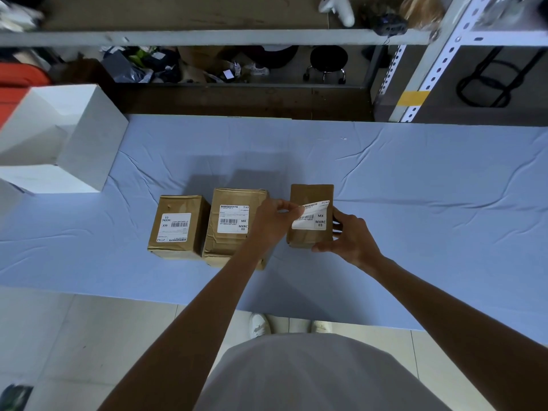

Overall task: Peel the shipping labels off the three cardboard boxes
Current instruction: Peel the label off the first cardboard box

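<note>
Three brown cardboard boxes stand in a row on the blue table cloth (415,179). The left box (178,229) and the middle box (234,223) each carry a flat white shipping label, the left label (175,225) and the middle label (233,219). On the right box (311,200) the white label (314,221) is lifted at its upper left corner. My left hand (272,221) pinches that lifted corner. My right hand (350,235) grips the right box at its right side and lower edge.
A large white open box (59,137) sits on the table's far left. Behind the table runs a metal shelf rack (415,84) with clutter and a black stool (327,62) beyond. Tiled floor and my white shoes show below the table's near edge.
</note>
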Available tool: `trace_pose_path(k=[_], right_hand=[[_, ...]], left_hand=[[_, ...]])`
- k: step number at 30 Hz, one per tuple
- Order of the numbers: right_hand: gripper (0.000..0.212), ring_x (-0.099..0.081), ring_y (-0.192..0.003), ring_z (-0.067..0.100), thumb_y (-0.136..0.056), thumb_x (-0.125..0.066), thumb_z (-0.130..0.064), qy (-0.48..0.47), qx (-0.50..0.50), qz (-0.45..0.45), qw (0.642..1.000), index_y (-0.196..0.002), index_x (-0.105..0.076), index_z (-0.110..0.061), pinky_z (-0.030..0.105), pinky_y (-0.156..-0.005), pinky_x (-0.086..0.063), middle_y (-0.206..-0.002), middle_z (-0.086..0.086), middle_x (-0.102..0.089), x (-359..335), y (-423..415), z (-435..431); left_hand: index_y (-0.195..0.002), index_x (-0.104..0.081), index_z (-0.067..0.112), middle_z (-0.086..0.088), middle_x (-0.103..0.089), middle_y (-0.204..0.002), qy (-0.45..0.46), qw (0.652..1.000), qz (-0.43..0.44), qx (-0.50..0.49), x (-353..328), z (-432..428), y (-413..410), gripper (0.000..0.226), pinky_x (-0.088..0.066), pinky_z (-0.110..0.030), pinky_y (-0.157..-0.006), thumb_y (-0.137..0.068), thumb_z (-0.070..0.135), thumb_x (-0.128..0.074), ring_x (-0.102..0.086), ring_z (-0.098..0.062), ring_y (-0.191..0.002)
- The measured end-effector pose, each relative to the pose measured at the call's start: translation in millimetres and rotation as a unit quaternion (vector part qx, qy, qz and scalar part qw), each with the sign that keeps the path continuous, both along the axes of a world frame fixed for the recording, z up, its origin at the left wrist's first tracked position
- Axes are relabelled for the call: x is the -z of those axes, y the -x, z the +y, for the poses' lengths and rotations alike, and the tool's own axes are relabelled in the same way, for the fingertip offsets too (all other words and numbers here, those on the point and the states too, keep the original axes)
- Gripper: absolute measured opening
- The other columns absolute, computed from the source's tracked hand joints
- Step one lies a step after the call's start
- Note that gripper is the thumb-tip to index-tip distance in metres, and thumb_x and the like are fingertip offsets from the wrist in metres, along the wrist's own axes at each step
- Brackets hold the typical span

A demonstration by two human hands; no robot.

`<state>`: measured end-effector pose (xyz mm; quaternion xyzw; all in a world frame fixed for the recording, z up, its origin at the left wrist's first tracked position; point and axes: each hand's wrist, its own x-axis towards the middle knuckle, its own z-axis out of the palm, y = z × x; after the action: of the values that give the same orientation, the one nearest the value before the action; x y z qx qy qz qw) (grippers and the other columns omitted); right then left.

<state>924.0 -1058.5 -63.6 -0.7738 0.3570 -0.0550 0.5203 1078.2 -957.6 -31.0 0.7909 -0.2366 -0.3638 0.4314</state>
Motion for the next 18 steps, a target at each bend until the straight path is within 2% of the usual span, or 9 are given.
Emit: trace_pose_path(k=[3,7,12,15,18], right_hand=[[0.090,-0.067,-0.094,0.009,-0.055,-0.090,-0.013,-0.003,-0.002,-0.006,1.000,-0.135,-0.049,-0.019,0.009,-0.074,-0.052,-0.114,-0.007,-0.068,-0.4,-0.9,-0.4],[0.089,-0.067,-0.097,0.011,-0.056,-0.090,-0.010,-0.011,-0.001,-0.014,1.000,-0.135,-0.049,-0.019,0.020,-0.081,-0.055,-0.113,-0.006,-0.068,0.0,-2.0,-1.8],[0.089,-0.067,-0.093,0.007,-0.055,-0.090,-0.012,-0.007,-0.006,-0.016,1.000,-0.134,-0.050,-0.020,0.018,-0.080,-0.055,-0.108,-0.011,-0.068,1.5,-1.8,-3.0],[0.090,-0.066,-0.091,0.005,-0.055,-0.091,-0.013,-0.002,-0.012,-0.014,1.000,-0.134,-0.050,-0.021,0.011,-0.074,-0.053,-0.105,-0.016,-0.066,2.8,-1.2,-3.3],[0.091,-0.066,-0.091,0.005,-0.055,-0.090,-0.015,0.006,-0.020,-0.010,1.000,-0.135,-0.048,-0.023,0.012,-0.075,-0.054,-0.104,-0.018,-0.065,3.4,0.0,-3.5]], left_hand=[[-0.087,-0.070,0.017,-0.007,-0.073,-0.099,0.006,1.000,0.003,0.000,-1.2,0.7,-0.3,0.015,-0.051,-0.034,-0.085,-0.084,0.031,-0.069,-0.067,-0.019,-0.090],[-0.088,-0.070,0.016,-0.007,-0.073,-0.098,0.008,1.000,0.008,0.001,-3.5,1.0,-0.3,0.015,-0.053,-0.041,-0.091,-0.084,0.030,-0.068,-0.068,-0.021,-0.092],[-0.087,-0.071,0.014,-0.009,-0.073,-0.098,0.010,1.000,0.014,0.002,-3.8,0.6,-0.3,0.016,-0.051,-0.046,-0.094,-0.084,0.029,-0.068,-0.068,-0.024,-0.094],[-0.089,-0.072,0.013,-0.009,-0.073,-0.098,0.008,1.000,0.014,0.001,-2.0,0.7,-0.2,0.018,-0.051,-0.048,-0.094,-0.084,0.030,-0.068,-0.068,-0.025,-0.095],[-0.092,-0.072,0.010,-0.010,-0.073,-0.098,0.014,1.000,0.026,0.000,-0.7,0.9,-1.1,0.020,-0.051,-0.049,-0.095,-0.084,0.028,-0.068,-0.068,-0.027,-0.095]])
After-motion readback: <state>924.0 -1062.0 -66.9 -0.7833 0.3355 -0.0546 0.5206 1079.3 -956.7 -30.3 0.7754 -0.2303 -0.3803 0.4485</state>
